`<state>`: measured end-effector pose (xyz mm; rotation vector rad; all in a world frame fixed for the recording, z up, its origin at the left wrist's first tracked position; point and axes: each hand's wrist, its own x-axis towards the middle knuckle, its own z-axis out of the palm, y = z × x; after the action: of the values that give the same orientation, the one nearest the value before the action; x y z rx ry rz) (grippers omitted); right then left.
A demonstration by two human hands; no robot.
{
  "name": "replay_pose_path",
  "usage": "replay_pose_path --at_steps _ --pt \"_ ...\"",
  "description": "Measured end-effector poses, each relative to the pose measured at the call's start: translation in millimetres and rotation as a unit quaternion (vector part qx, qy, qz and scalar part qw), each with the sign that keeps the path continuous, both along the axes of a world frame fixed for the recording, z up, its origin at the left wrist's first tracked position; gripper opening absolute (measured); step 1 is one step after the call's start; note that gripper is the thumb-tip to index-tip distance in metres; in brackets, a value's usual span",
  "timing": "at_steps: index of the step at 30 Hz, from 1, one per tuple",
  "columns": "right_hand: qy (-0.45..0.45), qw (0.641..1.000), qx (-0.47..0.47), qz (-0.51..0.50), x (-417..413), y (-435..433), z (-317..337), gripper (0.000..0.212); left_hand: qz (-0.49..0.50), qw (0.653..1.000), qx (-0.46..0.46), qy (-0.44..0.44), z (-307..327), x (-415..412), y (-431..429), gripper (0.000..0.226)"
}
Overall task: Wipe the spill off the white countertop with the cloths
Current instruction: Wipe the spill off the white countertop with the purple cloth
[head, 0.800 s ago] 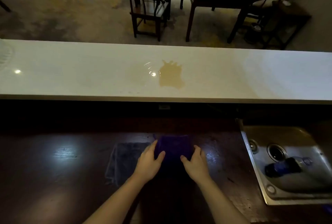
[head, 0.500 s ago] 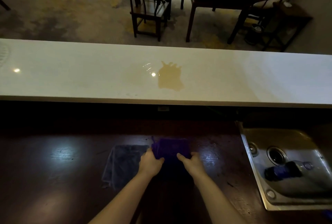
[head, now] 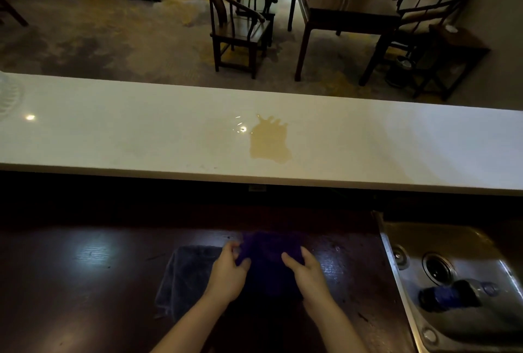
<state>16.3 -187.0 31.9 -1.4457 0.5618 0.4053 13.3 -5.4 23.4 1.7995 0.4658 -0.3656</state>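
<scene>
On the dark lower surface [head: 85,282], directly below the white countertop [head: 113,132], both hands rest on the purple cloth [head: 268,256]. Left hand [head: 229,270]: fingers curled onto the cloth's left edge, pinching it. Right hand [head: 307,268]: thumb and fingers set on the right edge; whether a firm grip is closed there cannot be told. The hands are apart, one at each side of the cloth. A second, grey cloth [head: 186,273] lies flat just beside the purple one, to its left, partly under the left forearm.

Task status: not started on the target. The spill [head: 268,140], a tan puddle, lies undisturbed near the middle of the white countertop, close to its near edge, with a clear wet patch just to its left. No cloth is on the countertop.

Remaining, by judgement: lift a cloth to the upper level, wipe the puddle, then follow with the second cloth for any residue
</scene>
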Motion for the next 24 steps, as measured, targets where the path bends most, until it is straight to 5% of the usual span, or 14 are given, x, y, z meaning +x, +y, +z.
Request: replay_pose_path --at_steps 5,10,24 --pt "-0.045 0.989 0.138 -0.039 8.6 4.5 45.3 0.027 0.010 0.993 0.028 -0.111 40.4 8.9 7.1 0.036" --pt "-0.024 0.957 0.285 -0.039 21.3 3.9 95.9 0.042 0.009 0.980 -0.043 -0.193 87.3 25.1 9.0 0.037" --pt "-0.281 0.958 0.053 -0.034 86.8 -3.7 182.6 0.026 0.019 0.959 -0.023 -0.281 149.2 88.0 45.7 0.039"
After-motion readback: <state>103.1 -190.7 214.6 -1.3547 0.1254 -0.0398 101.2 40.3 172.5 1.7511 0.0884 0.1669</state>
